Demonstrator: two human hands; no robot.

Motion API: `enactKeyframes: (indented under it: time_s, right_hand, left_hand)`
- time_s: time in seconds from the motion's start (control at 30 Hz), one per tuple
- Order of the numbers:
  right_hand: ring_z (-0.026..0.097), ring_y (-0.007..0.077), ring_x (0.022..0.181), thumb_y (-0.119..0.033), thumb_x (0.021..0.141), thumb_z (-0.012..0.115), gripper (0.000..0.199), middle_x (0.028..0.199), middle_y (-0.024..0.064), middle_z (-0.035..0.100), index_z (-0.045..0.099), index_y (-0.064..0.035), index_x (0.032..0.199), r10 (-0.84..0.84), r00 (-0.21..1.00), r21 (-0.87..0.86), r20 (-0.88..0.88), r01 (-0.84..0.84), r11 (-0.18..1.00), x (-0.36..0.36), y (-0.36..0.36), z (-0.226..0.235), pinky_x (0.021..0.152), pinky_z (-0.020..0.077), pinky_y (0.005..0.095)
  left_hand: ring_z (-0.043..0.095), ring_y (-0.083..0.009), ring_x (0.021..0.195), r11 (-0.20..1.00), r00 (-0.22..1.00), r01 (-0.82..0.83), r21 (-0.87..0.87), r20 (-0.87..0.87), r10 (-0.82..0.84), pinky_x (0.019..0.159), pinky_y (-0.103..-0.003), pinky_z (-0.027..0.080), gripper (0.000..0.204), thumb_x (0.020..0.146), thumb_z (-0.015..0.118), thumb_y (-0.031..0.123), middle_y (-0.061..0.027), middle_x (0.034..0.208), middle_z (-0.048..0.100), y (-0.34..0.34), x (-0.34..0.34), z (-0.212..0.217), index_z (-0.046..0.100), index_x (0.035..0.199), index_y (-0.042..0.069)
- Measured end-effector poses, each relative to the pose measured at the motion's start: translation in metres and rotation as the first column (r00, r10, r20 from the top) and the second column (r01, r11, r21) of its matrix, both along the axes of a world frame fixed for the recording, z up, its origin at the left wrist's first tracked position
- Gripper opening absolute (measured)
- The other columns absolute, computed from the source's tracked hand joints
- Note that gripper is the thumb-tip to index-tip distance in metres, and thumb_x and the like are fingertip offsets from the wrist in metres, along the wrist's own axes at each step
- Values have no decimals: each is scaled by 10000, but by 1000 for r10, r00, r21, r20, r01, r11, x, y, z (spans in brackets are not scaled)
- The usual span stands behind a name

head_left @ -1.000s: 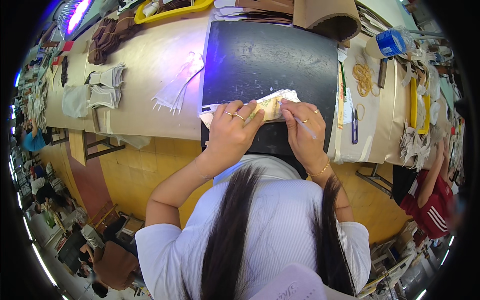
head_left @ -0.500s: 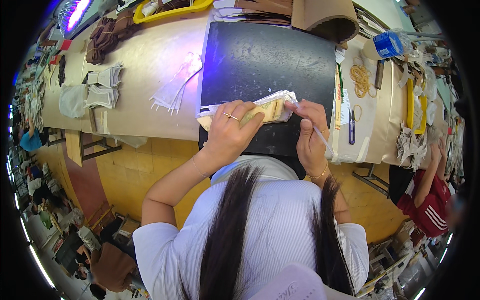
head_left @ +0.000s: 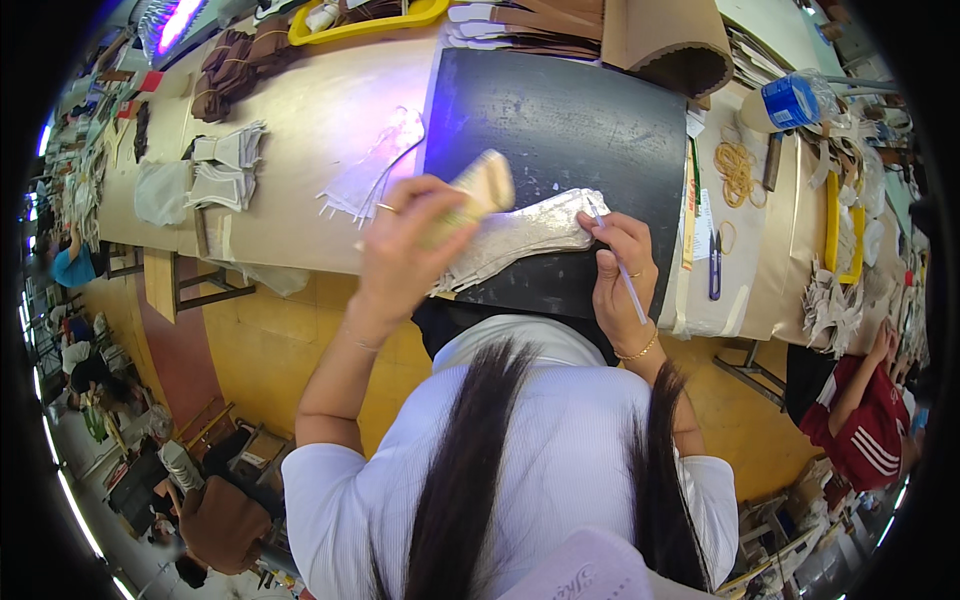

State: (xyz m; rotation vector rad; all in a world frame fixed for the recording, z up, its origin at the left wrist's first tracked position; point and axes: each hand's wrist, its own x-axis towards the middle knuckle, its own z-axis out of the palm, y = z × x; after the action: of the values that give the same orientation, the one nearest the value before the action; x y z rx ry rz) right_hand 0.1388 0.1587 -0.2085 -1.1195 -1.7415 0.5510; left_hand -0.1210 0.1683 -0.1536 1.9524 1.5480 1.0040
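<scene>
Left hand (head_left: 405,250): raised above the surface (head_left: 300,120), fingers curled around a tan block (head_left: 478,192) that is lifted clear of the mat; a ring shows on one finger.
Right hand (head_left: 620,270): resting on the near edge of the mat, fingers pinched on a thin pen (head_left: 618,268) whose tip meets the right end of the silver piece.
Silver piece (head_left: 520,235): a long, pale, glittery cut-out lying flat across the near part of the mat, between the two hands, its left end partly hidden by the left hand.
Mat (head_left: 560,130): a dark rectangular board on the surface, directly before the person.
White cut-outs (head_left: 375,170): lying on the surface just left of the mat.
Grey stacks (head_left: 225,165): piled farther left on the surface.
Yellow tray (head_left: 365,20): at the far edge.
Rubber bands (head_left: 738,168): on the surface right of the mat.
Snips (head_left: 714,265): blue-handled, lying right of the mat, near the right hand.
Co-worker (head_left: 860,420): a person in red, seated at lower right.
</scene>
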Motion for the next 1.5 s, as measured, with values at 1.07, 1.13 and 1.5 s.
enactKeyframes:
  time_s: [1.07, 1.13, 1.5]
  right_hand:
    - [593, 270, 1038, -250, 1069, 483, 251, 1130, 171, 624, 565, -35, 1169, -38, 969, -113, -243, 10, 994, 9, -6, 10, 929, 478, 358]
    - [594, 272, 1036, -240, 1069, 484, 244, 1132, 172, 623, 565, -33, 1170, -33, 970, -111, -241, 6, 994, 9, -6, 10, 927, 479, 360]
    - [654, 286, 851, -113, 971, 632, 91, 944, 111, 691, 643, -27, 998, -60, 998, -159, 1, 60, 985, -2, 7, 30, 808, 512, 352]
  left_hand:
    - [598, -262, 967, 977, 964, 206, 61, -182, -192, 853, -379, 469, 219, 771, 821, 158, -68, 1059, 688, 7, 53, -23, 788, 972, 78]
    - [597, -262, 967, 978, 965, 203, 51, -180, -191, 854, -379, 468, 217, 771, 821, 156, -68, 1059, 687, 6, 53, -23, 789, 972, 80]
    - [595, -254, 954, 975, 965, 208, 79, -181, -191, 821, -384, 452, 209, 765, 817, 148, -60, 1045, 680, 6, 56, -26, 780, 961, 85]
